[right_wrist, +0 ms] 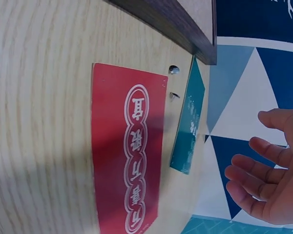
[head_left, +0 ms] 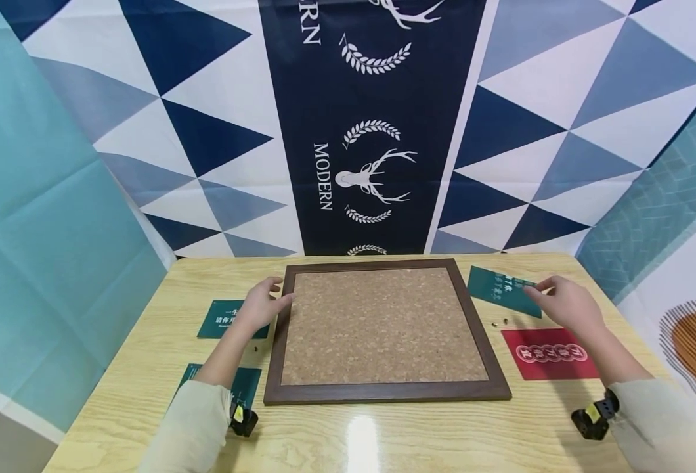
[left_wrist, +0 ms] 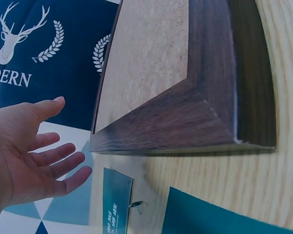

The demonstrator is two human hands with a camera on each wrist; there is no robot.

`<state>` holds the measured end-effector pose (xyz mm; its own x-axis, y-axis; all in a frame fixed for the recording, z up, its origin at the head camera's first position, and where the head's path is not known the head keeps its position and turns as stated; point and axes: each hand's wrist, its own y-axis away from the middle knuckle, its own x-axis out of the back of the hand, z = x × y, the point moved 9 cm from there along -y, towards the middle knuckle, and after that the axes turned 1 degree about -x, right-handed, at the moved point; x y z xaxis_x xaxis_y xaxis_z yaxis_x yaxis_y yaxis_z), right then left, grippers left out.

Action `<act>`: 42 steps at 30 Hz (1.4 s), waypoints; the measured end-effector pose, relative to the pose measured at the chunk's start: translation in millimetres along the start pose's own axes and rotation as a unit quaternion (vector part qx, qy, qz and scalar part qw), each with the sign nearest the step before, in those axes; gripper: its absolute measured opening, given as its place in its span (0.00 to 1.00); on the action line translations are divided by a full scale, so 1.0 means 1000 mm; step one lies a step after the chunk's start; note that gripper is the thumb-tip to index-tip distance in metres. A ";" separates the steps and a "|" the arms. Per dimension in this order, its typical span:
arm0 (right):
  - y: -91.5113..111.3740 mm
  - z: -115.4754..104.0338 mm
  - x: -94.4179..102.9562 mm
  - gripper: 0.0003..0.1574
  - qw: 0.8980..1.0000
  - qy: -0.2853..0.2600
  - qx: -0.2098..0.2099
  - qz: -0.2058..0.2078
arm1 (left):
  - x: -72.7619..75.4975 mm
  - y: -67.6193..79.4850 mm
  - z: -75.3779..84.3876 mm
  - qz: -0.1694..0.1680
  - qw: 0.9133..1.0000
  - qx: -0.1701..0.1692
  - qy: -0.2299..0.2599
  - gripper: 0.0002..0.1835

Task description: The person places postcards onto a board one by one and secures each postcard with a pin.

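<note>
A cork board (head_left: 383,328) in a dark brown frame lies on the table. My left hand (head_left: 259,305) hovers by its left edge, holding nothing, thumb apart from loosely bent fingers (left_wrist: 63,161). A green card (head_left: 220,318) lies partly behind that hand; another green card (head_left: 247,384) is half hidden by the forearm. Over the upper right green card (head_left: 490,289) is my right hand (head_left: 566,305). In the right wrist view its fingers (right_wrist: 254,175) look relaxed and hold nothing. A red card (head_left: 543,368) with white lettering lies below it, partly covered by the arm.
Two small metallic pins (right_wrist: 173,69) lie between the red card and the right green card. One more pin (left_wrist: 136,204) sits near the left cards. Patterned cloth (head_left: 366,131) hangs behind the wooden table (head_left: 301,440). Each wrist carries a black camera (head_left: 243,420).
</note>
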<state>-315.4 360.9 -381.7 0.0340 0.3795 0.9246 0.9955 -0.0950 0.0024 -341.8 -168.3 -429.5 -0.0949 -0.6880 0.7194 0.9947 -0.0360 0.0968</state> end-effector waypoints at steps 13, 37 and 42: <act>-0.001 0.023 -0.010 0.40 0.999 -0.014 -0.040 -0.029 | -0.011 -0.001 -0.011 -0.013 1.000 0.011 -0.003 0.31; -0.007 0.055 -0.031 0.43 0.993 -0.021 -0.091 -0.069 | -0.018 -0.002 -0.022 -0.018 0.999 0.046 -0.013 0.32; -0.007 0.059 -0.036 0.44 0.991 -0.024 -0.106 -0.083 | -0.021 -0.001 -0.022 -0.025 0.999 0.043 -0.014 0.33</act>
<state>-318.6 402.3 -437.5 -0.1191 0.4494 0.8854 0.9468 -0.2172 0.2376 -339.9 -169.9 -459.7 -0.1464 -0.6668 0.7307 0.9817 -0.0068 0.1904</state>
